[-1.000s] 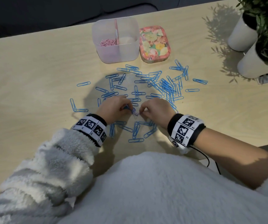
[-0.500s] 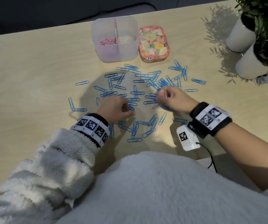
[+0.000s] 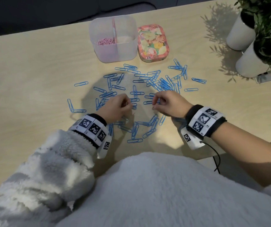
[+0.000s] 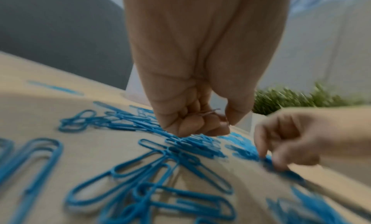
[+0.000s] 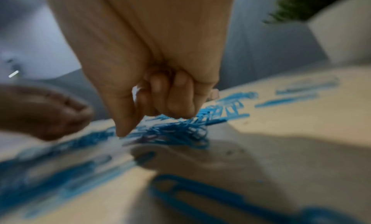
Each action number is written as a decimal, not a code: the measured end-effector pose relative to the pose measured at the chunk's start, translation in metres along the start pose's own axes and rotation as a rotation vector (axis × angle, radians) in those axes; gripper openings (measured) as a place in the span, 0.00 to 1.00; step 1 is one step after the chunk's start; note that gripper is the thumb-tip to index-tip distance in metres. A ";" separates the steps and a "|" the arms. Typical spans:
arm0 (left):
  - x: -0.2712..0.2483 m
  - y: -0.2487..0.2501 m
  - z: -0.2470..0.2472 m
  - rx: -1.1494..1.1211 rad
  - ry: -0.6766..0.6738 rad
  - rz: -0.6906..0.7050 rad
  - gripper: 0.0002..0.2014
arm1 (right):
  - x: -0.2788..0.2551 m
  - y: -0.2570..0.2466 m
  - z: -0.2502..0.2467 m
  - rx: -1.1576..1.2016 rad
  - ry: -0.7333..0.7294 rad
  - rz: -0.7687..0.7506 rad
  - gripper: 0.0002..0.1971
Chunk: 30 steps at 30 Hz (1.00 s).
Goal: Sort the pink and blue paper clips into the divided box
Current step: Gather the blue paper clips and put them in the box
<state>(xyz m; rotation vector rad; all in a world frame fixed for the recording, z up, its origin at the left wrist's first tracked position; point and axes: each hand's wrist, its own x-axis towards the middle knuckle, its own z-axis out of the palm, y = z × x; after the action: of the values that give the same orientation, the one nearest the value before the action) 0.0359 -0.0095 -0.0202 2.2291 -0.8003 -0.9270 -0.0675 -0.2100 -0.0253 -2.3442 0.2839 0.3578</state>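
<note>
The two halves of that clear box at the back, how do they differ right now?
The left compartment of the divided box holds a heap of pink paper clips; the right compartment shows none. No blue paper clips are in either half: they lie scattered on the table. Both halves look alike in size, share the pink divider and stand open on top.

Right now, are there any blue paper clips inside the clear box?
No, the clear box holds only a small heap of pink clips in its left compartment, while the blue clips all lie scattered on the table.
</note>
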 end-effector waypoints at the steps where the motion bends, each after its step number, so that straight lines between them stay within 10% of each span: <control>1: 0.001 0.000 -0.003 -0.101 -0.010 -0.026 0.06 | -0.001 0.000 0.001 -0.128 0.000 -0.011 0.03; 7: 0.004 0.017 0.001 -0.352 -0.189 -0.185 0.13 | -0.004 0.002 0.001 -0.215 -0.018 -0.004 0.02; 20: 0.005 0.014 0.029 0.393 -0.080 0.151 0.06 | -0.011 0.033 -0.031 1.015 0.364 0.352 0.13; 30: 0.016 0.004 -0.042 -0.240 0.117 -0.155 0.13 | 0.046 -0.019 -0.070 1.189 0.029 0.433 0.15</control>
<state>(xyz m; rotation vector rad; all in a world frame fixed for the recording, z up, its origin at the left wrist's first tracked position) 0.0758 -0.0113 0.0008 2.1325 -0.4432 -0.9027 -0.0065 -0.2502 0.0198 -1.1071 0.7710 0.2445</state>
